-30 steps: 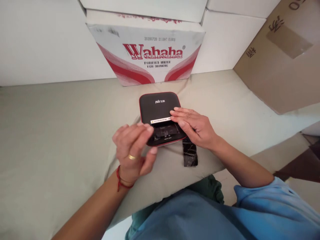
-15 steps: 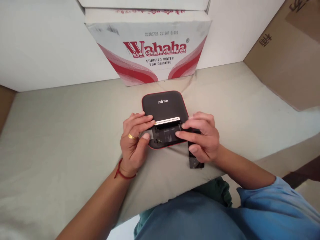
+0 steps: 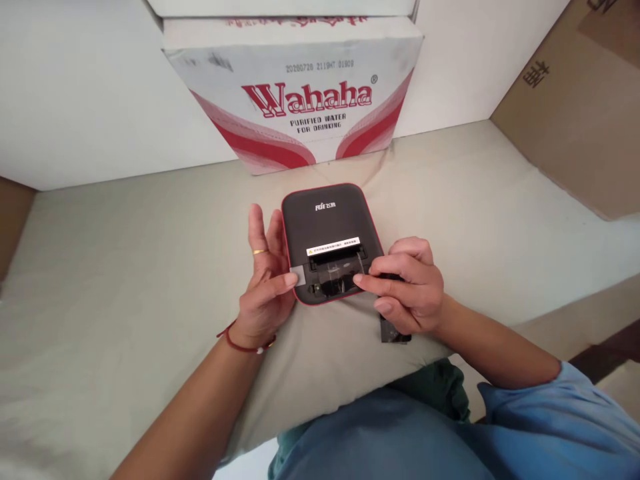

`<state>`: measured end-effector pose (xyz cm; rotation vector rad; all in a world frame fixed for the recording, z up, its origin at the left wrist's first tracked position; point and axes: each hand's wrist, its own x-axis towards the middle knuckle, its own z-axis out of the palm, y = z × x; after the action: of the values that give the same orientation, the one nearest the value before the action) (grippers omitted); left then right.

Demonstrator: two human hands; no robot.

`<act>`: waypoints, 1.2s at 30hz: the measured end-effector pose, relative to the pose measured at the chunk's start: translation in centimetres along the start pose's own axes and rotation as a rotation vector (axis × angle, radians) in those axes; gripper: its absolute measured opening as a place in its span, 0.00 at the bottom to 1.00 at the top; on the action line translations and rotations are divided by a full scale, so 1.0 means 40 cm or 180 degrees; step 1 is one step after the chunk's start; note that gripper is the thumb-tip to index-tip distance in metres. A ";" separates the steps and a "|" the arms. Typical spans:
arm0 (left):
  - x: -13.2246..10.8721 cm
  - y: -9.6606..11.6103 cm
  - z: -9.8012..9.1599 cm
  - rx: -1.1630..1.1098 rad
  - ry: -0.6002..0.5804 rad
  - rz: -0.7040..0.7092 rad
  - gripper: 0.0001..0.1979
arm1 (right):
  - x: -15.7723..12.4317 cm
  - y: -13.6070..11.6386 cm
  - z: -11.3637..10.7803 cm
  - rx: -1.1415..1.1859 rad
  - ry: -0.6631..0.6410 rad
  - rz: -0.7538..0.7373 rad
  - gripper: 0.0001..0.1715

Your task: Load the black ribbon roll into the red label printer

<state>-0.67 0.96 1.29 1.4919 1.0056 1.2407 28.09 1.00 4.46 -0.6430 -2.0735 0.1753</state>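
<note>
A flat black printer (image 3: 327, 223) with a red rim lies on the cloth, a dark slot across it below a white warning label (image 3: 333, 246). My left hand (image 3: 265, 283) holds its left side, the thumb pressing a grey tab (image 3: 299, 275) at the front left corner and the other fingers stretched along the edge. Glossy film (image 3: 337, 273) covers the part in front of the slot. My right hand (image 3: 413, 283) has bent fingers and its index fingertip on that film. A black glossy strip (image 3: 395, 331) shows under and between its fingers; the grip is partly hidden.
A white and red Wahaha water carton (image 3: 320, 107) stands behind the printer, against a white wall (image 3: 85, 87). At the right is a brown cardboard box (image 3: 575, 113). Beige cloth (image 3: 140, 267) covers the surface, whose front edge runs near my body.
My left hand has shifted off the printer's top to its side, fingers now spread and thumb on the grey tab. The right index finger stays on the film, with the hand slightly lower.
</note>
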 end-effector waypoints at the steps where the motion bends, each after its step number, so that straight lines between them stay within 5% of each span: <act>1: -0.002 -0.004 -0.002 -0.0010 0.0010 -0.0039 0.45 | 0.002 0.000 -0.001 -0.0036 0.0003 -0.0042 0.24; 11: 0.007 -0.075 -0.001 0.0052 0.0078 0.0246 0.49 | 0.056 -0.005 -0.023 0.0011 -0.0030 -0.0474 0.18; 15: 0.013 -0.107 0.005 0.0123 0.0215 0.0435 0.48 | 0.142 -0.006 -0.060 0.0645 -0.0277 0.0500 0.18; 18: 0.015 -0.112 0.008 -0.0147 0.0166 0.0266 0.51 | 0.231 0.007 -0.063 0.0285 -0.0957 0.1432 0.16; 22: 0.015 -0.081 0.022 -0.0923 0.0149 0.0005 0.53 | 0.346 0.010 -0.011 -0.1029 -0.2521 0.1559 0.20; 25: 0.014 -0.048 0.033 -0.1310 0.0155 -0.0187 0.51 | 0.400 -0.010 0.041 -0.1869 -0.3232 0.1654 0.20; 30: 0.017 -0.035 0.037 -0.1433 0.0166 -0.0345 0.50 | 0.430 -0.029 0.089 -0.2148 -0.3532 0.1662 0.18; 36: 0.026 -0.047 0.040 -0.1470 0.0146 -0.0252 0.51 | 0.423 -0.028 0.081 -0.2133 -0.3536 0.1724 0.18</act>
<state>1.01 2.19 -0.39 1.0603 0.7340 1.3450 17.68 9.04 15.66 -1.8324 -2.9721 0.1544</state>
